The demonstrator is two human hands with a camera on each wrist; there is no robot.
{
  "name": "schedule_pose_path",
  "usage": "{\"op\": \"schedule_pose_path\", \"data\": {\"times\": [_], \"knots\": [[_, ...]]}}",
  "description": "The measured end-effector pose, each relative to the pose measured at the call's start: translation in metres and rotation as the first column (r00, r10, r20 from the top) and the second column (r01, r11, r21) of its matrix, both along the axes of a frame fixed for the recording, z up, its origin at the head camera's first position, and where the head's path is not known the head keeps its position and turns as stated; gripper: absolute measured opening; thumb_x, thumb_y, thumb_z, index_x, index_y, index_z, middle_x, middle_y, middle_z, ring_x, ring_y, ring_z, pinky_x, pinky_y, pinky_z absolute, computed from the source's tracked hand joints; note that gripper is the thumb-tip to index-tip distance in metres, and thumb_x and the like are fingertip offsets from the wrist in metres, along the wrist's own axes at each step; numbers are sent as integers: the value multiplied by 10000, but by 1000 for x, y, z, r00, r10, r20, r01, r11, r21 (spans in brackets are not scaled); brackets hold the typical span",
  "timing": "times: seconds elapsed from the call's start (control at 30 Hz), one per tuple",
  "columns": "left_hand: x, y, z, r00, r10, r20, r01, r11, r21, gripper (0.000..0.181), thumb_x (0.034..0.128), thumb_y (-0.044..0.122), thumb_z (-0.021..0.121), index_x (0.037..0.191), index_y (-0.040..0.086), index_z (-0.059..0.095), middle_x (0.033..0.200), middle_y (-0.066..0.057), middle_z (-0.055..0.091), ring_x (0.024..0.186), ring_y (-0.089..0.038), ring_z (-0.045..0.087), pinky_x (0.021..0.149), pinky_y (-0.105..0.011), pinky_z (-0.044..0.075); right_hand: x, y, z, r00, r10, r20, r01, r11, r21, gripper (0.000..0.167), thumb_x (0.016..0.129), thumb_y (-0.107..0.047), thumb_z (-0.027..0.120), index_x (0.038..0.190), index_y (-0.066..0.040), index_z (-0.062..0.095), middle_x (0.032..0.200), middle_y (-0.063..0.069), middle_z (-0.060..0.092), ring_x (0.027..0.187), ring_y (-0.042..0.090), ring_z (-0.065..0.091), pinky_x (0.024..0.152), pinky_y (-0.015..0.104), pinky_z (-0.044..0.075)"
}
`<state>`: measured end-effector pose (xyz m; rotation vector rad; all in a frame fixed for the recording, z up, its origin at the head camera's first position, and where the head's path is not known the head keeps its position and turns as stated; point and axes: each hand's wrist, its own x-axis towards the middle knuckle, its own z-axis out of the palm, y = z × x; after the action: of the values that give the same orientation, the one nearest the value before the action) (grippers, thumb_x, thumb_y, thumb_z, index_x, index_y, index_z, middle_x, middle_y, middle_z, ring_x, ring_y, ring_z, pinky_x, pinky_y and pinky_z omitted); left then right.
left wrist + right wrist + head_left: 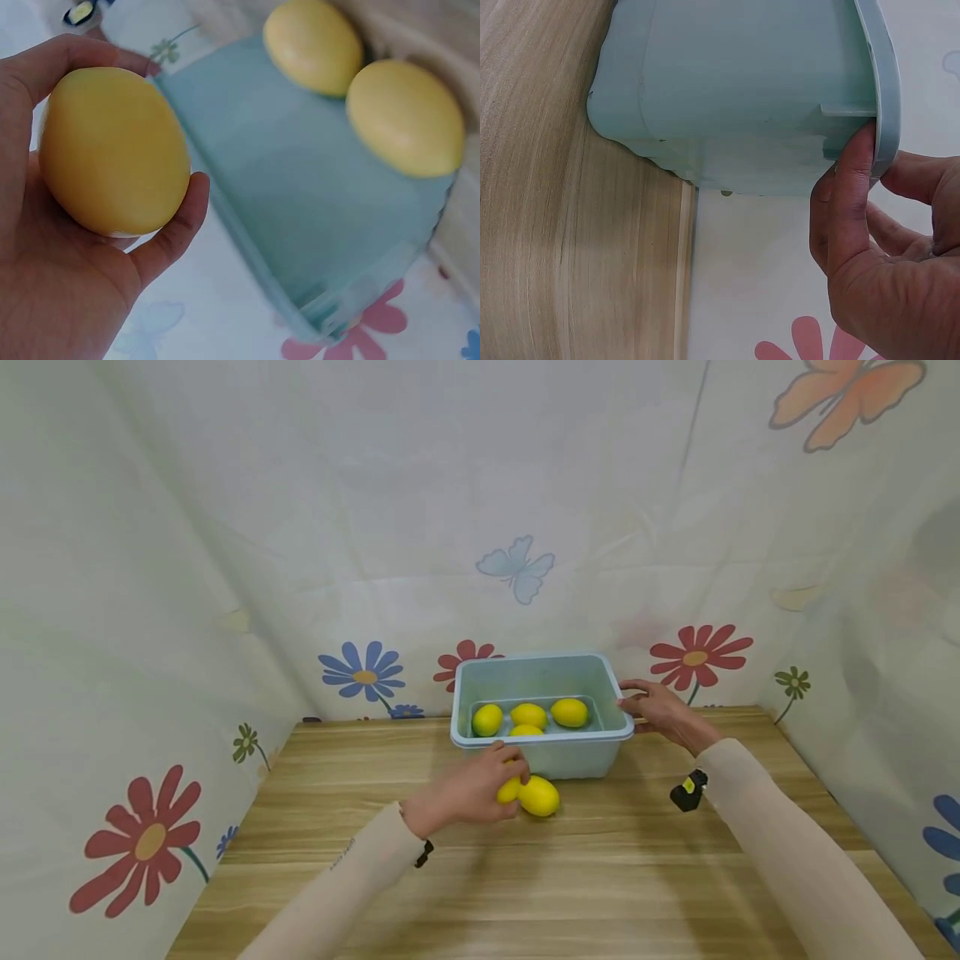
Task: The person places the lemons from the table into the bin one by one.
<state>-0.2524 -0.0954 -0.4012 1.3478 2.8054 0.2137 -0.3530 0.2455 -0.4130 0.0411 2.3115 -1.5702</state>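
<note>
My left hand (476, 785) grips a lemon (112, 150) in front of the bin, thumb and fingers round its sides. On the table beside that hand lies another lemon (538, 796). In the left wrist view, two lemons (313, 46) rest side by side against the bin's outer wall. A pale blue-green plastic bin (570, 758) stands upright with several lemons (570, 712) on its floor. At the bin's right end my right hand (663, 714) pinches the rim (887, 97), its thumb and fingers on opposite sides of the edge.
The bin stands at the back of a wood-grain table (360, 777), close to a white curtain (420, 485) printed with flowers and butterflies. More curtain hangs on the left and right sides. Both wrists wear dark straps (688, 789).
</note>
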Motion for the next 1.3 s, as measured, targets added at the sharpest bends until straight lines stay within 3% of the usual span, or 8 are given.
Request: {"op": "schedule_pose_path", "data": {"times": [0.27,0.43,0.6,0.83,0.93,1.3], "knots": [[-11,-3,29,995,35,-88,-32,999,39,251,881,309,658,1106,200,638,1168,17,572,1072,-172,500,841,-294,541,-1,1,4,1000,11,-9,-11,1000,15,612,1014,-193,511,1554,-113,235,1506,235,377,1274,405,491,993,443,530],[-17,-2,40,994,51,-97,-47,998,48,252,875,298,652,1103,190,646,1200,13,590,1136,-189,510,922,-317,532,-1,1,5,1000,13,-6,-13,1000,14,611,1009,-187,515,1551,-114,242,1493,237,392,1253,395,497,1009,459,517],[-25,2,45,994,63,-87,-59,997,49,256,877,299,646,1110,193,641,1236,4,584,1161,-197,519,981,-328,512,0,2,4,1000,14,-8,-14,1000,13,607,1014,-190,516,1550,-110,244,1477,249,402,1253,397,496,981,434,538],[-39,6,53,992,107,-67,-103,993,57,282,890,312,649,1139,181,633,1174,5,573,1070,-192,511,906,-311,519,0,-1,2,1000,17,-15,-17,1000,16,601,1013,-186,519,1545,-101,252,1453,261,421,1245,409,503,1000,454,524],[-43,7,56,991,124,-50,-121,991,59,276,897,319,651,1139,189,627,1199,10,575,1093,-190,502,948,-311,504,-1,-3,1,1000,11,-11,-11,1000,14,598,1009,-175,518,1543,-106,259,1443,251,435,1243,406,510,990,443,532],[-56,10,58,988,157,-13,-155,985,75,282,895,312,656,1145,184,629,1198,5,570,1088,-184,501,969,-320,493,0,-1,0,1000,-7,-10,7,1000,6,614,1008,-170,517,1554,-115,241,1461,252,421,1277,426,487,1013,461,513]]}}
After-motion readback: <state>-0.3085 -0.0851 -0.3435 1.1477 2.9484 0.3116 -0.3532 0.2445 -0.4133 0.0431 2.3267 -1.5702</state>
